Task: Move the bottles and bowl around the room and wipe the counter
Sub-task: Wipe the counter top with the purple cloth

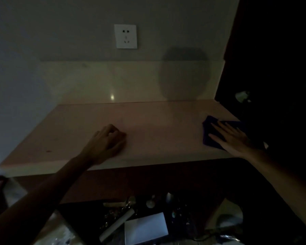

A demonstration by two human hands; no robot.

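Note:
A pale pinkish counter (pixel 148 124) runs across the dim view. My right hand (pixel 231 138) lies flat, fingers spread, on a dark purple cloth (pixel 208 131) near the counter's right end. My left hand (pixel 108 140) rests on the counter left of centre, fingers curled under, nothing visible in it. No bottles or bowl stand on the counter.
A white wall socket (pixel 125 36) sits above a glossy backsplash (pixel 113 82). A dark cabinet side (pixel 272 68) bounds the counter on the right. Below the front edge lies a dark surface (pixel 78 209) with a white paper (pixel 146 227), a white tube (pixel 117 225) and small clutter.

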